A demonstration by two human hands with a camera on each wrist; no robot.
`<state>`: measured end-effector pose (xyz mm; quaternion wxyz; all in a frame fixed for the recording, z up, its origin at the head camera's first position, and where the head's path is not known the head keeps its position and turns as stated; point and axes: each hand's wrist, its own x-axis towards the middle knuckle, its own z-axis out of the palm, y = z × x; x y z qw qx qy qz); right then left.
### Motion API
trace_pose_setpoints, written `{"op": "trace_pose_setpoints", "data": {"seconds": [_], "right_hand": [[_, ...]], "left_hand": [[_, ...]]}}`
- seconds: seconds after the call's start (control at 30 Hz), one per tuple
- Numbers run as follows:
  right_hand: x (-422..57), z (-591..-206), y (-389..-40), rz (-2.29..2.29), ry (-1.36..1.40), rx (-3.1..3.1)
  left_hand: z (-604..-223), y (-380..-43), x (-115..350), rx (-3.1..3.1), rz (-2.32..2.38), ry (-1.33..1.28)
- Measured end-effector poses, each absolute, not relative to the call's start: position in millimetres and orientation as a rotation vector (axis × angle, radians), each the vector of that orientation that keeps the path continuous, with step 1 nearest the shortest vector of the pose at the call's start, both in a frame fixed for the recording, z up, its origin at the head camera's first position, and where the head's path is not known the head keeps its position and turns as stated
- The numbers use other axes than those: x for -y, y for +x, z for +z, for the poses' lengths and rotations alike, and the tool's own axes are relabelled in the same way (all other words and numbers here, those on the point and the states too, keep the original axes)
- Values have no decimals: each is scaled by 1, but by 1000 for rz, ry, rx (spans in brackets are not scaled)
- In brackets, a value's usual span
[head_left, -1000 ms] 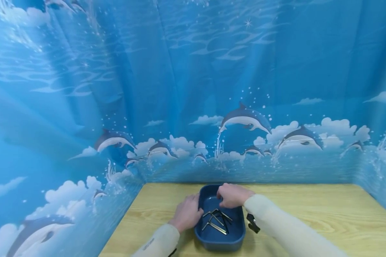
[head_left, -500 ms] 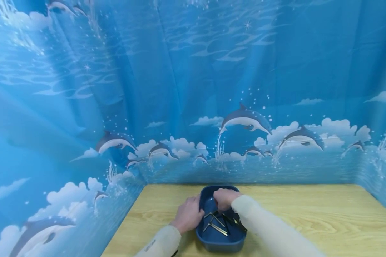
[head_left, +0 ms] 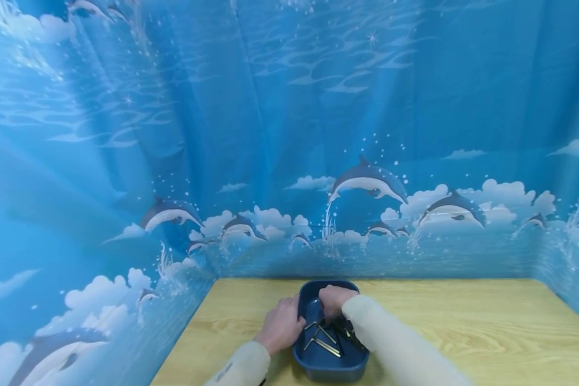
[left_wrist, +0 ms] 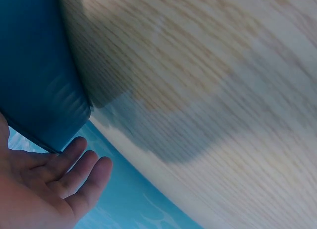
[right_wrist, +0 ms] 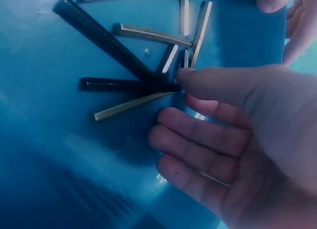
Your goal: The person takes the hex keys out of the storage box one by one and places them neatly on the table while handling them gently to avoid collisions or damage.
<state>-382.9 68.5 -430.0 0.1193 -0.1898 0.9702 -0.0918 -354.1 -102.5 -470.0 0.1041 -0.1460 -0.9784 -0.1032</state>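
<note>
A dark blue rectangular box stands on the wooden table. Several L-shaped hex keys, brassy and black, lie in a loose pile inside it. My left hand grips the box's left wall, thumb over the rim. In the left wrist view, its outer fingers extend past the box's edge. My right hand reaches into the box. Seen from the right wrist, thumb and index finger pinch a black hex key near its end, the other fingers bent beside it. A second black hex key crosses close by.
The box rests toward the back of the pale wood-grain table. Behind and to the left, a blue curtain printed with dolphins and clouds hangs at the table's edges.
My right hand has moved from the box's right rim down and left into the hex keys, its forearm now across the right wall. The left hand has kept its place.
</note>
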Motion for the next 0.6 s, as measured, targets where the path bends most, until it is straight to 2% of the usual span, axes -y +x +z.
{"op": "trace_pose_setpoints", "data": {"seconds": [0.6], "right_hand": [[-65,-435,-384,-263,-553,-2845]], "left_hand": [[-469,-355,101,2937,-293,-410]]}}
